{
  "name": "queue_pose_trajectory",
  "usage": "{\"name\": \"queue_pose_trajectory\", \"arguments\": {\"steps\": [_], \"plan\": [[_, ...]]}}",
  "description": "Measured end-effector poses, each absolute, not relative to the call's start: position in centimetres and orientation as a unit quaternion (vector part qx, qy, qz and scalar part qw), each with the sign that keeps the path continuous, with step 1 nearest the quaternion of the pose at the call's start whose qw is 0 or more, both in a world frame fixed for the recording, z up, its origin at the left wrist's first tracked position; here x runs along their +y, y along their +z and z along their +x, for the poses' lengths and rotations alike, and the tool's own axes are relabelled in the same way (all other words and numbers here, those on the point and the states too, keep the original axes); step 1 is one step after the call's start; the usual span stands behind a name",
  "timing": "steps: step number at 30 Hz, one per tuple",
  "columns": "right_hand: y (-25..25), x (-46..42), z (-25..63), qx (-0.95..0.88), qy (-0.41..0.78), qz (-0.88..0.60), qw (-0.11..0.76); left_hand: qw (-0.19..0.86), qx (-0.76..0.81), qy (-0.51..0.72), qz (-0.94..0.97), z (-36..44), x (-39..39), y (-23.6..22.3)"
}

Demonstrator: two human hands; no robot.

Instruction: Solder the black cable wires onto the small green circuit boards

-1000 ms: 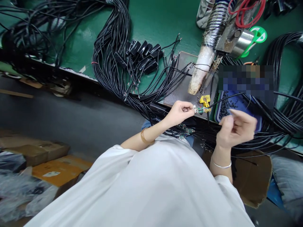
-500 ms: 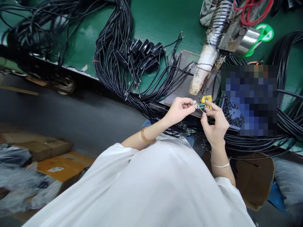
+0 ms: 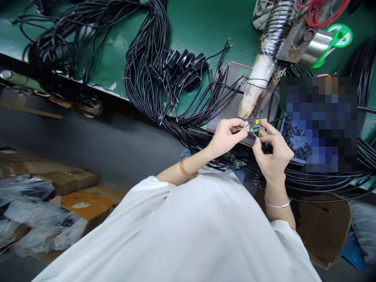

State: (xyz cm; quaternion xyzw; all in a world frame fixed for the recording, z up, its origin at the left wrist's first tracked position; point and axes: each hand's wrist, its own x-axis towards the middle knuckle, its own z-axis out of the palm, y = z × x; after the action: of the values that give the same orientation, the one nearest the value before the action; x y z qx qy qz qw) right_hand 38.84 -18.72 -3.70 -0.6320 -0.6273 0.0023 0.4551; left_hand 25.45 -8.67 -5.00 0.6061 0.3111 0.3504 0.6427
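Head view: the blue plastic tray [image 3: 307,137] of small black pieces [image 3: 289,129] is pixelated over much of its right part, so its full outline cannot be told. The right fingers partly cover a yellow piece [image 3: 263,120], and the red looped cord [image 3: 317,19] is cut off at the far edge.

The small green circuit board [image 3: 255,128] is between the two hands, at the near edge of the dark flat plate [image 3: 233,72]. It is narrow, with fine pale wires at its left end; its markings are too small to read. The left hand [image 3: 225,137] has its fingertips together, clamped on the board's whitish left end. The right hand [image 3: 273,150] is at its right end, thumb nearer than forefinger; whether they grip anything cannot be told.

More green boards [image 3: 232,161] lie on the near side, partly hidden among black cables [image 3: 147,74].
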Motion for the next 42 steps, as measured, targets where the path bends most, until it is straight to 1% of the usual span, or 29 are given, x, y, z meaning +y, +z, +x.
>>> {"name": "queue_pose_trajectory", "arguments": {"steps": [4, 9, 12, 17, 21, 24, 33, 42], "plan": [[-3.3, -18.9, 38.8, -0.644, -0.011, -0.626, 0.44, 0.635, 0.311, 0.348, 0.615, 25.3, -8.6, -4.6], [-3.3, -19.3, 38.9, -0.675, -0.008, -0.619, 0.402, 0.62, 0.329, 0.303, 0.645, 24.8, -8.4, -4.4], [-3.3, -19.4, 38.9, -0.672, 0.003, -0.617, 0.409, 0.62, 0.333, 0.287, 0.649, 24.5, -8.3, -4.4], [-3.0, -19.2, 39.1, -0.643, 0.036, -0.62, 0.448, 0.671, 0.318, 0.278, 0.61, 24.5, -7.7, -3.8], [-2.8, -19.1, 39.2, -0.639, 0.035, -0.625, 0.447, 0.719, 0.304, 0.248, 0.573, 24.8, -7.0, -3.6], [-2.9, -19.0, 39.2, -0.639, 0.033, -0.627, 0.444, 0.734, 0.306, 0.238, 0.558, 25.1, -6.7, -3.8], [-2.7, -18.8, 39.1, -0.633, 0.009, -0.641, 0.434, 0.669, 0.302, 0.281, 0.619, 25.1, -7.1, -4.0], [-2.9, -18.9, 39.2, -0.648, 0.027, -0.64, 0.412, 0.661, 0.307, 0.228, 0.646, 24.7, -6.7, -3.6]]}}
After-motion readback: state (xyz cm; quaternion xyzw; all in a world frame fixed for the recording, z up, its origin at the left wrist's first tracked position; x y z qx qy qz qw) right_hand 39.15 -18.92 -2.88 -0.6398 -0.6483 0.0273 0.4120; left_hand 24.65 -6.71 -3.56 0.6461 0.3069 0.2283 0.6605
